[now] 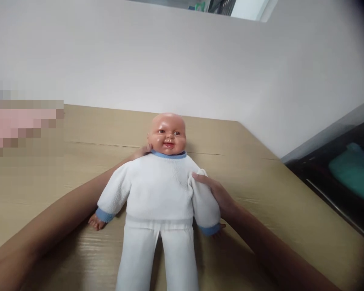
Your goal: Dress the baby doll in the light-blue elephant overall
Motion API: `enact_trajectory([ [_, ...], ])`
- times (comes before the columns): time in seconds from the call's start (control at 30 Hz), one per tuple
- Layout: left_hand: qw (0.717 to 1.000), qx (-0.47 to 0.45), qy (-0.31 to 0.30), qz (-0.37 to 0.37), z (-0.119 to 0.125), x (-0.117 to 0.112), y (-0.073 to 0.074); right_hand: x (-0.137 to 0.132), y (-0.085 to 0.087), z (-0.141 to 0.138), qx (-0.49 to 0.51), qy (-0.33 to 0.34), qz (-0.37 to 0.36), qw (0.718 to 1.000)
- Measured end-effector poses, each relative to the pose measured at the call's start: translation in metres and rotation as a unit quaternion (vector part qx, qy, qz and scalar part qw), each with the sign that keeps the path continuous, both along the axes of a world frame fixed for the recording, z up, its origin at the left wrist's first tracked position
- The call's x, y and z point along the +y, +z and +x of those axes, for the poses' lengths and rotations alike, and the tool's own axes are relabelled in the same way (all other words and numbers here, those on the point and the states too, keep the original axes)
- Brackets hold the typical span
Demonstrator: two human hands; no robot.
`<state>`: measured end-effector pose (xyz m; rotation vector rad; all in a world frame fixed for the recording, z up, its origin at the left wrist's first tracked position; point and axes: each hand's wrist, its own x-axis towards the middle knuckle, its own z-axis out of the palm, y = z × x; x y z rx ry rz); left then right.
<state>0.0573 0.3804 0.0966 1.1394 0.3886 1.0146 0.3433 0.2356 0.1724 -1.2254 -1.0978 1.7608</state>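
A baby doll (160, 186) with a bald head, dressed in a white fleecy top with blue collar and cuffs and white trousers, lies face up in the middle of the view. Its feet are cut off by the bottom edge. My left hand (147, 149) is at the doll's neck, on the left side. Only a bit of thumb shows there; the other fingers are hidden behind the doll's head and shoulder. Around the sleeve on the right side, my right hand (210, 186) grips the doll's upper arm, thumb on top and fingers out of sight underneath.
The doll rests on a light wooden table (87, 157) that meets a pale wall (139, 60). To the right, beyond the table's edge, is a dark surface with a teal bag-like item (356, 169). A blurred, pixelated patch covers the far left.
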Motion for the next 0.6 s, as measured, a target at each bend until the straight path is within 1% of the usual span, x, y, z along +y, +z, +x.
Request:
enact_trajectory([
  [0.07, 1.000, 0.001, -0.006, -0.002, 0.001, 0.006, -0.005, 0.003, -0.005, 0.006, 0.010, -0.003, -0.029, 1.000],
  [0.1, 1.000, 0.001, -0.011, -0.004, 0.001, 0.009, -0.006, 0.004, -0.006, 0.008, 0.012, -0.004, -0.033, 0.999],
  [0.23, 0.999, 0.006, -0.043, -0.019, -0.001, 0.024, -0.008, 0.008, -0.013, 0.017, 0.001, 0.003, 0.011, 1.000],
  [0.37, 0.996, 0.014, -0.078, -0.028, -0.008, 0.047, -0.008, 0.018, -0.026, 0.024, -0.029, 0.017, 0.068, 0.997],
  [0.5, 0.996, 0.025, -0.086, -0.027, -0.016, 0.071, -0.011, 0.024, -0.050, 0.033, -0.079, 0.012, 0.137, 0.987],
  [0.6, 0.997, 0.019, -0.072, -0.032, -0.016, 0.082, -0.013, 0.022, -0.073, 0.041, -0.170, -0.010, 0.193, 0.966],
])
